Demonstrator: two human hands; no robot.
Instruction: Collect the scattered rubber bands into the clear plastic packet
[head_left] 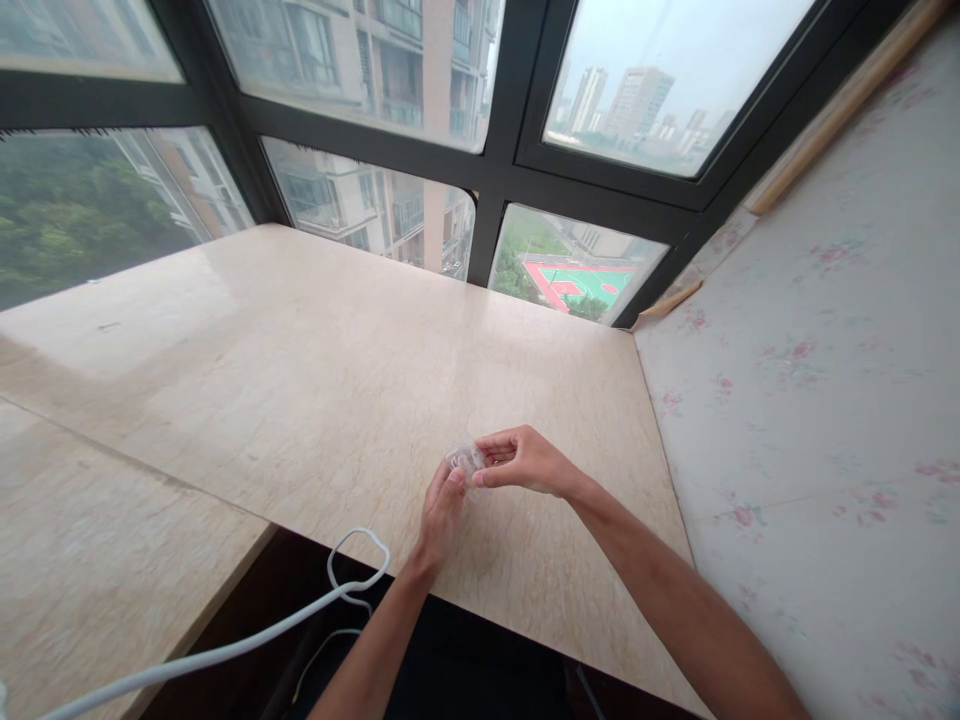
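Cream, veined countertop (300,380) extends from centre towards nine o'clock. At six o'clock, the right hand (529,460) pinches and the left hand (441,515), at seven o'clock to it, clasps one small clear object (466,460). Pick-up appears done, setting-down not yet; whether it is opened cannot be told.

Bare forearms (660,575), bare wrists (576,487), slender bare fingers (501,439), apparently dark clothing (480,665) between the arms
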